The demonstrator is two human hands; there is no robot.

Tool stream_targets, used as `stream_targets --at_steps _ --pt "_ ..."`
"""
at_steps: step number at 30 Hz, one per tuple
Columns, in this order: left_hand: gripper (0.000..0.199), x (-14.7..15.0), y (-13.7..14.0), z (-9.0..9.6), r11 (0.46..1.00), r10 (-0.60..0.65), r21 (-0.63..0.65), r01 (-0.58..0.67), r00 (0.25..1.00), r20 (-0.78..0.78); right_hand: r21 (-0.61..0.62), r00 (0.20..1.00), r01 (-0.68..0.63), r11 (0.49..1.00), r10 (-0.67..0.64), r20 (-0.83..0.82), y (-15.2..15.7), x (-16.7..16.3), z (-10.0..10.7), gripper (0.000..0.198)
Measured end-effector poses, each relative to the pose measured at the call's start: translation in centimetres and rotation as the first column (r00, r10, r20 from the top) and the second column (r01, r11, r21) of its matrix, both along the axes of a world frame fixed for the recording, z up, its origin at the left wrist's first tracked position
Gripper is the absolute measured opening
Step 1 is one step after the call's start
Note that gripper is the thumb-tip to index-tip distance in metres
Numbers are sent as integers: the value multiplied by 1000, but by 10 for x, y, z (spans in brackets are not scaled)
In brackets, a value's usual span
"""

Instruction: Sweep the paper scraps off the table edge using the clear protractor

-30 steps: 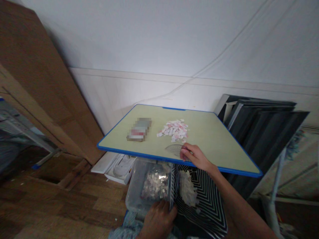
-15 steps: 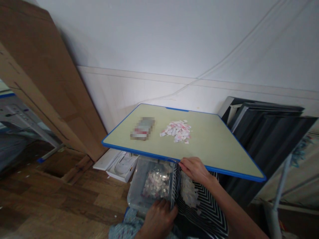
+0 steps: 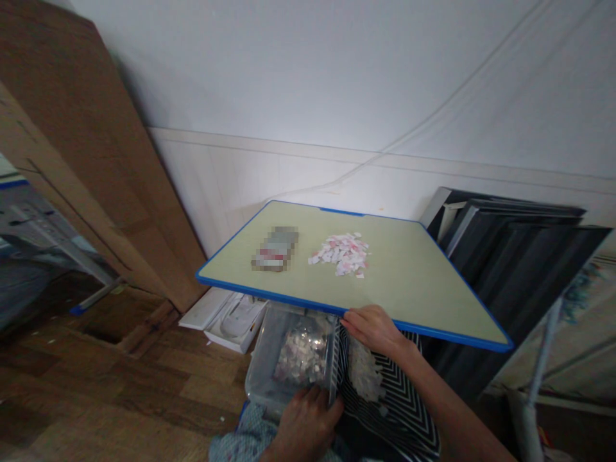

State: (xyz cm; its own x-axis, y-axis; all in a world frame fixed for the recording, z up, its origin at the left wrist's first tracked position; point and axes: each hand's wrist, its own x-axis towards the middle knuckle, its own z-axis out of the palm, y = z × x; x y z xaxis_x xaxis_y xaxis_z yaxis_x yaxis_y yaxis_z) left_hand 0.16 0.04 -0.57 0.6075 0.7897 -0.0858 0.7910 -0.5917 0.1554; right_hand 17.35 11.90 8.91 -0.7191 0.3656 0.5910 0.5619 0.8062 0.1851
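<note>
Below the front edge of the table [image 3: 433, 289], a clear plastic box [image 3: 262, 369] holds a heap of small pale pieces [image 3: 301, 353]. My left hand [image 3: 308, 417] is closed at the near end of the box's right rim, fingers curled over it. Against that rim lies the edge of a black-and-white striped cloth [image 3: 404, 391], which carries more whitish pieces [image 3: 366, 372]. My right hand [image 3: 373, 327] pinches the cloth's far corner, close under the blue table edging; its fingertips are partly hidden. On the tabletop rests a pile of pink-and-white scraps [image 3: 344, 253].
A pixelated object [image 3: 275, 249] sits left on the table. An open white box [image 3: 235, 321] is on the wooden floor [image 3: 187, 378]. Tall cardboard [image 3: 110, 160] leans at left, dark panels [image 3: 510, 256] at right. The wall [image 3: 289, 77] stands behind.
My right hand has shifted slightly left along the table's front edge. The left hand, box and scraps look the same.
</note>
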Motion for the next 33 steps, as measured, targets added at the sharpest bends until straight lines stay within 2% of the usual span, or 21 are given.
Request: stream_targets --at_steps 8,13,17,20,22,25,29,33 --pt "29 0 0 2 1000 8 11 -8 1000 0 -41 1000 -8 999 7 -9 -1 -3 -1 41" --pt "30 0 0 2 1000 1 31 -1 1000 -5 -120 993 -1 993 -13 -114 -4 -1 0 39" --pt "31 0 -1 1 999 3 40 -3 1000 15 -211 965 55 976 -106 -241 7 16 22 34" --pt "34 0 -2 -1 999 1 38 -2 999 34 -215 945 91 972 -153 -290 21 35 44 32" --pt "35 -1 -2 -3 999 0 35 -1 999 34 -195 942 106 975 -162 -295 23 44 50 31" --pt "37 -1 -2 -5 999 1 38 -2 1000 31 -111 961 68 991 -95 -261 12 42 42 31" --pt "36 -1 -2 -1 999 -8 34 7 1000 24 0 992 -101 995 101 -71 -5 21 18 31" --pt "31 0 -1 5 1000 -3 -2 3 1000 8 66 986 -154 986 149 70 -2 3 9 29"
